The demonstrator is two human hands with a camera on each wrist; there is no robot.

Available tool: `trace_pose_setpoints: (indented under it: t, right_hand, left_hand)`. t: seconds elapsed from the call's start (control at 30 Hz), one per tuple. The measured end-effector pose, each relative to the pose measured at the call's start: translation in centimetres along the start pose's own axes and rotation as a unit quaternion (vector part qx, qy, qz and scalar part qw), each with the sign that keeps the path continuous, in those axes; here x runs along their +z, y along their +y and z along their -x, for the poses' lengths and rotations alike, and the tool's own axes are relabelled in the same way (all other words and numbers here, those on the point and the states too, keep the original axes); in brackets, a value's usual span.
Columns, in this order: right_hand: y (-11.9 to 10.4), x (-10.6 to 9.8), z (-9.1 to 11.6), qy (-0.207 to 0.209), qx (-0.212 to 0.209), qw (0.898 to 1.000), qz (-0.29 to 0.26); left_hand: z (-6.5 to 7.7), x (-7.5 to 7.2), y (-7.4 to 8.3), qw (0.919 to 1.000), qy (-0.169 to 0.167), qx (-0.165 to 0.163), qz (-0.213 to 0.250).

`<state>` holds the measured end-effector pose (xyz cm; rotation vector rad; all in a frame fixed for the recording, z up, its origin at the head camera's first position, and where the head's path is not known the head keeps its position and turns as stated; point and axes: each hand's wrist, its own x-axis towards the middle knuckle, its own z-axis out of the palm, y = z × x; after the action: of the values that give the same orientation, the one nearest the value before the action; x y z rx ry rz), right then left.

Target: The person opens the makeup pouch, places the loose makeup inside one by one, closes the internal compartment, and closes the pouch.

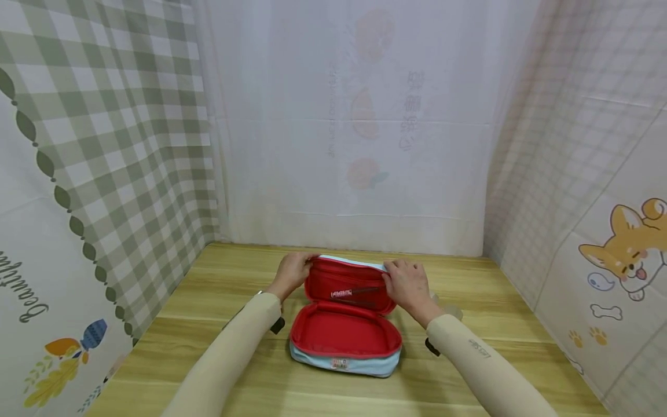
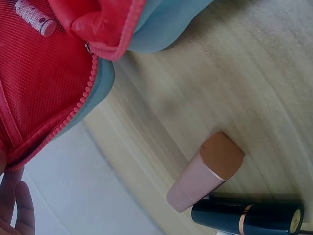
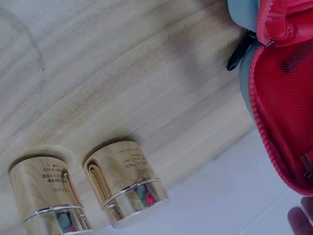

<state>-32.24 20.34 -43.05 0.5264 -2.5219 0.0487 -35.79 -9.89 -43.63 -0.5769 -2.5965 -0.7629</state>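
Note:
A light blue zip cosmetic pouch (image 1: 344, 366) with a red lining lies open on the table, its lid (image 1: 319, 278) raised at the back. My left hand (image 1: 293, 272) grips the lid's upper left corner, the fingertips partly hidden behind it. At the opposite corner, my right hand (image 1: 409, 285) holds the lid's edge. Behind the lid's red mesh sits a slim stick with a patterned pink-and-white end (image 2: 36, 18). The lower half shows bare red lining (image 1: 341, 335). In the right wrist view, a black zip pull (image 3: 240, 51) hangs by the hinge.
Left of the pouch lie a pink cosmetic tube with a brown end (image 2: 200, 174) and a dark tube with a gold band (image 2: 222, 214). To its right stand two shiny gold cream jars (image 3: 122, 171). Cloth curtains (image 1: 344, 174) border the wooden table (image 1: 224, 382).

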Motion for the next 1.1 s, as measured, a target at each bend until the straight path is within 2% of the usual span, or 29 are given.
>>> trace_pose_setpoints:
  t: [0.23, 0.47, 0.67, 0.83, 0.93, 1.1]
  right_hand:
    - [0.2, -0.3, 0.3, 0.003, 0.008, 0.998, -0.056]
    - [0.0, -0.7, 0.2, -0.019, 0.056, 0.990, -0.126]
    - [-0.2, -0.8, 0.3, -0.014, 0.069, 0.987, -0.142]
    - [-0.2, -0.6, 0.2, -0.010, 0.072, 0.984, -0.165]
    - [-0.2, -0.5, 0.1, -0.015, 0.076, 0.982, -0.170]
    - [-0.6, -0.6, -0.2, -0.032, 0.076, 0.981, -0.176]
  left_hand:
    - [0.5, 0.0, 0.0, 0.9998, 0.008, 0.006, 0.020]
    - [1.2, -0.6, -0.3, 0.9988, -0.007, 0.001, 0.048]
    - [2.1, -1.4, -1.0, 0.9969, -0.022, -0.003, 0.075]
    - [2.9, -2.1, -1.8, 0.9970, -0.023, -0.006, 0.074]
    - [3.3, -2.7, -2.5, 0.9974, -0.020, -0.016, 0.067]
    - [4.1, -4.2, -3.8, 0.9958, -0.031, -0.054, 0.067]
